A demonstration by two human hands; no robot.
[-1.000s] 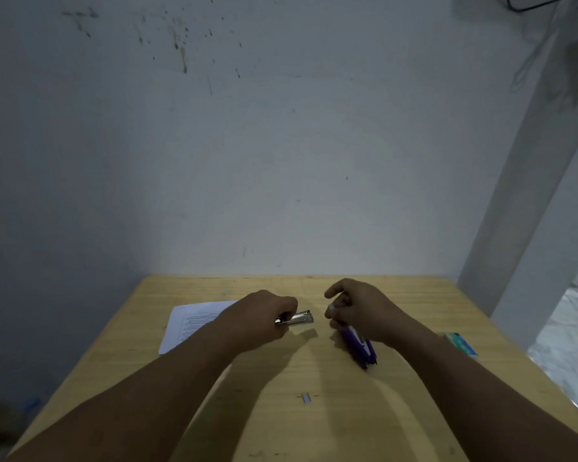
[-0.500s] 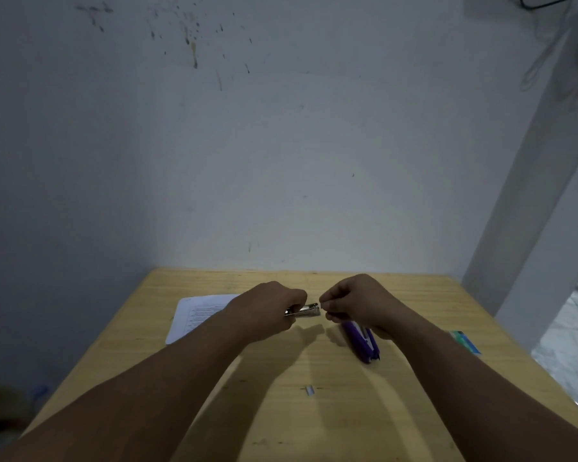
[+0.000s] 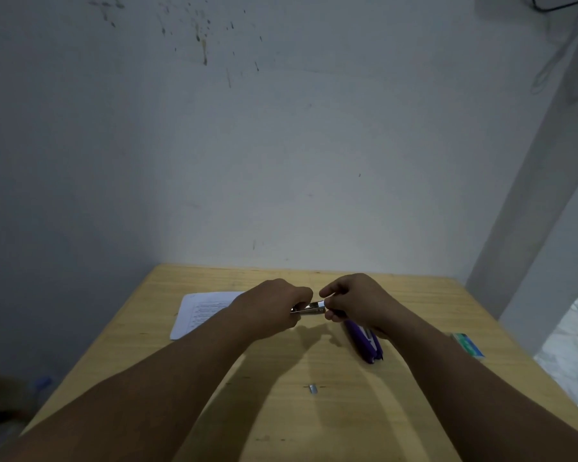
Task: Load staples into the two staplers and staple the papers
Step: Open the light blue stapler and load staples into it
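Both hands have closed the gap seen one second earlier and now meet at the centre of the frame. Left hand is curled shut around one small metal stapler, whose silver tip projects rightward from the fist, held just above the worktop. Right hand has its fingers pressed together at that tip; whether it pinches the tip itself or a strip of staples cannot be told.

Stapler count: two. The second, a purple stapler, lies flat on the worktop at centre right of the frame, its upper end hidden under the right hand and wrist.

Paper count: one visible printed stack, at centre left of the frame, partly covered by the left forearm.

One short loose staple strip lies alone at lower centre of the frame, well apart from both staplers. One green-and-white staple box lies near the right edge of the worktop.
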